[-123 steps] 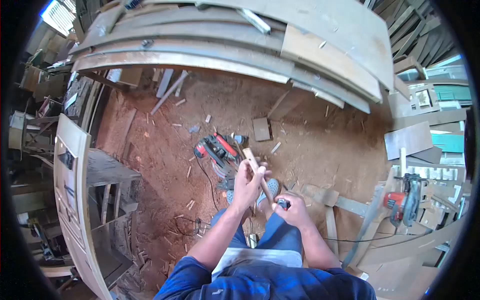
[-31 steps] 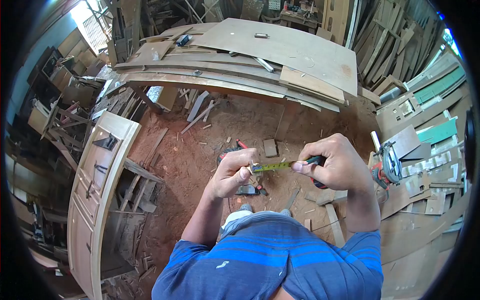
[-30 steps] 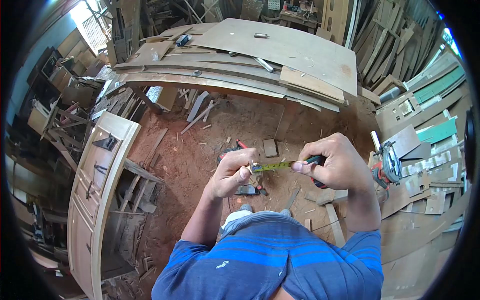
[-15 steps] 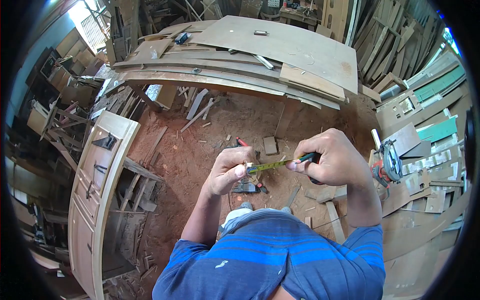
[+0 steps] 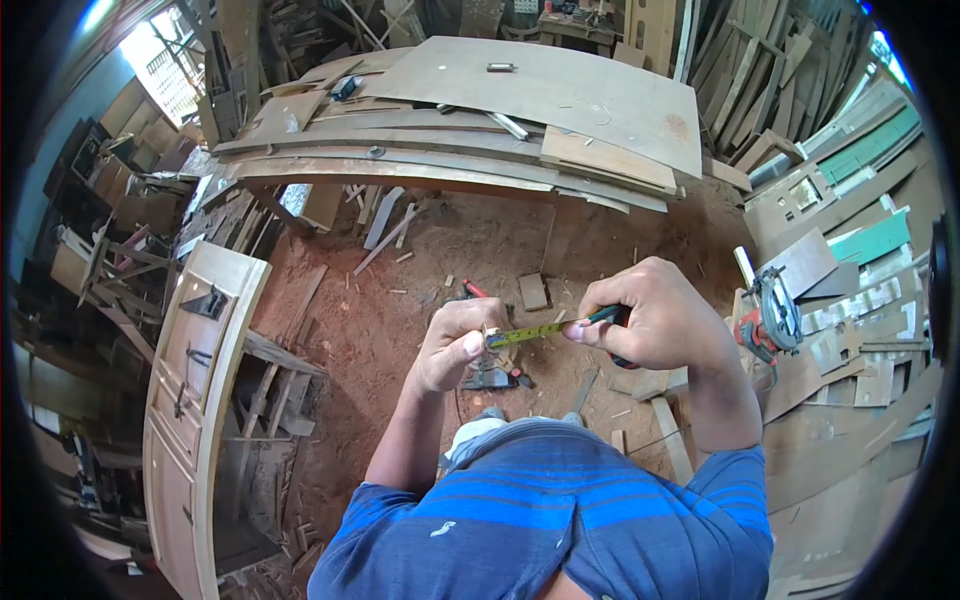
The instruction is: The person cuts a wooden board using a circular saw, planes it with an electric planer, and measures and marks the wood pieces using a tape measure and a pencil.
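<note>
A yellow tape measure blade (image 5: pixel 535 332) is stretched between my two hands in front of my chest. My left hand (image 5: pixel 457 345) is closed, with thumb and fingers pinching the blade's free end against a small pale piece that looks like the end of a wood strip; most of that piece is hidden in the fist. My right hand (image 5: pixel 660 315) wraps round the dark green and red tape measure case (image 5: pixel 622 335), its thumb at the blade near the case mouth. Beneath my hands, a dark tool with red parts (image 5: pixel 490 378) lies on the floor, partly covered.
Ahead stands a workbench with a large plywood sheet (image 5: pixel 560 85) and stacked boards. At left, a panelled wooden door (image 5: pixel 215 400) rests on a wooden support. A red circular saw (image 5: pixel 765 325) is at right, beside leaning panels. Wood offcuts (image 5: pixel 533 291) litter the dirt floor.
The view has shifted slightly, so the bench appears further left and the door lower. My hands keep their grip on the tape measure, and my right hand has tilted a little.
</note>
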A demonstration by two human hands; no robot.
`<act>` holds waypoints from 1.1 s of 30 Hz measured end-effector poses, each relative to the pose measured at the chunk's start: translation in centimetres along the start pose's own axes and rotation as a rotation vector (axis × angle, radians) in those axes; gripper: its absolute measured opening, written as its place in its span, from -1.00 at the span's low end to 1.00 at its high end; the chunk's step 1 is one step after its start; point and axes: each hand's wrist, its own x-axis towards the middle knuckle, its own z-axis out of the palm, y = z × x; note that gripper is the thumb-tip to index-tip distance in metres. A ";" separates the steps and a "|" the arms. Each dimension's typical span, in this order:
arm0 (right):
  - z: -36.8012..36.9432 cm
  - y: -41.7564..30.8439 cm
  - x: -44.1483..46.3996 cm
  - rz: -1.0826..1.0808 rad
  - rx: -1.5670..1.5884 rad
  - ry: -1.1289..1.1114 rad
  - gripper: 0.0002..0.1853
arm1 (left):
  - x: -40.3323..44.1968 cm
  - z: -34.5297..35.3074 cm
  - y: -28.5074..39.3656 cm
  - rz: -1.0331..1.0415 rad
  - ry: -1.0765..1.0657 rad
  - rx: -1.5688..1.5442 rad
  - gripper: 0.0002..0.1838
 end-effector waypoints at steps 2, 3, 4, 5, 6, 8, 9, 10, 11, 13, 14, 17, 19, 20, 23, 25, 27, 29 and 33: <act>0.2 0.5 -0.1 0.012 0.009 0.004 -0.81 | 0.4 0.0 -0.5 0.005 -0.021 -0.026 -0.35; 0.3 0.7 -0.2 0.019 0.013 0.006 -0.81 | 0.5 0.1 -0.7 0.007 -0.031 -0.039 -0.35; 0.5 0.8 -0.3 0.031 0.014 0.009 -0.81 | 0.7 0.0 -0.8 0.001 -0.038 -0.050 -0.34; 0.7 1.0 -0.3 0.044 0.016 0.013 -0.80 | 0.8 0.0 -1.0 -0.007 -0.045 -0.062 -0.34; 0.9 1.1 -0.4 0.058 0.018 0.017 -0.80 | 1.0 -0.1 -1.2 -0.015 -0.053 -0.075 -0.34; 1.4 1.3 -0.7 0.081 0.024 0.041 -0.79 | 1.3 -0.4 -1.9 -0.030 -0.092 -0.094 -0.32; 1.7 1.4 -0.9 0.096 0.027 0.057 -0.79 | 1.4 -0.7 -2.4 -0.039 -0.116 -0.107 -0.31; 1.9 1.5 -1.1 0.125 0.047 0.069 -0.78 | 1.4 -1.0 -3.2 -0.050 -0.137 -0.143 -0.30; 2.2 1.7 -1.5 0.156 0.067 0.085 -0.78 | 1.4 -1.3 -4.1 -0.064 -0.161 -0.181 -0.29; 3.3 2.3 -2.3 0.220 0.158 0.149 -0.72 | 1.5 -1.8 -4.7 -0.124 -0.179 -0.194 -0.27; 4.2 3.1 -3.0 0.262 0.223 0.208 -0.66 | 1.7 -1.9 -4.5 -0.171 -0.182 -0.176 -0.25; 7.3 4.7 -7.1 0.431 0.364 0.348 -0.56 | 1.9 -1.1 -5.4 -0.362 -0.262 -0.198 -0.22; 10.2 4.4 -10.7 0.564 0.403 0.438 -0.55 | 1.2 -0.1 -7.2 -0.450 -0.344 -0.249 -0.32; 11.8 4.0 -12.3 0.631 0.406 0.472 -0.56 | 0.8 0.5 -8.2 -0.474 -0.395 -0.277 -0.38; 16.7 3.4 -17.6 0.897 0.508 0.550 -0.55 | 0.3 3.6 -10.6 -0.568 -0.559 -0.414 -0.56; 18.4 1.2 -19.9 1.049 0.599 0.600 -0.53 | 0.4 5.8 -11.5 -0.595 -0.668 -0.434 -0.66; 21.0 -0.4 -22.8 1.101 0.628 0.717 -0.53 | 0.2 8.2 -11.6 -0.591 -0.804 -0.400 -0.72; 22.6 -2.0 -24.9 1.153 0.672 0.798 -0.55 | -0.2 10.4 -10.9 -0.604 -0.894 -0.389 -0.78; 23.5 -4.1 -26.0 1.138 0.600 0.888 -0.60 | -1.7 13.0 -10.3 -0.565 -1.040 -0.344 -0.79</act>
